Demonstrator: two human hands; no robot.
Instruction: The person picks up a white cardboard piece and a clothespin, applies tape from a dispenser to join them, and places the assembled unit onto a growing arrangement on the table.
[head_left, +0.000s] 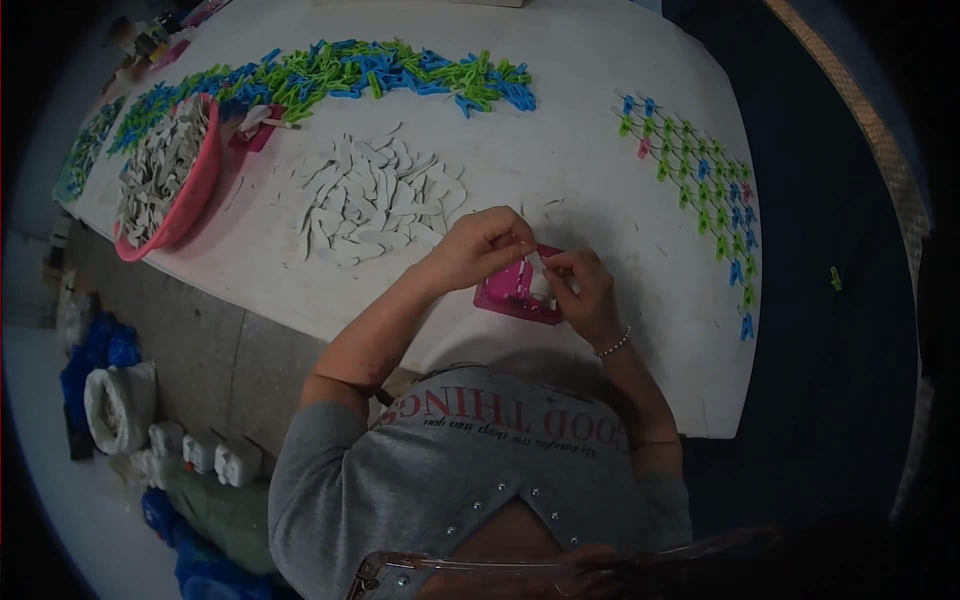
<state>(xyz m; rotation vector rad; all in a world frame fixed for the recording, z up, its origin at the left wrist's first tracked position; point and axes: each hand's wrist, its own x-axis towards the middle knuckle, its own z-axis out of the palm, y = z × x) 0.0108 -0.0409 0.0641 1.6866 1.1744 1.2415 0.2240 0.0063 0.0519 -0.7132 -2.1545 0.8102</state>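
Note:
My left hand (488, 245) is closed in a pinch, its fingertips at the upper end of a small pale strip (538, 264). From the other side my right hand (586, 293), with a beaded bracelet at the wrist, pinches at the same strip. Just below both hands sits a small pink box (496, 297) with white parts inside, partly hidden by the fingers. Left of my left hand, a loose pile of flat, pale grey leaf-shaped pieces (370, 200) is spread over the white table (640, 370).
A pink basin (205, 190) full of similar grey pieces stands at the table's left edge. Behind lies a long heap of green and blue clips (370, 70). More clips (705, 190) lie in rows at the right. A white sack (120, 408) and white containers (238, 461) stand lower left.

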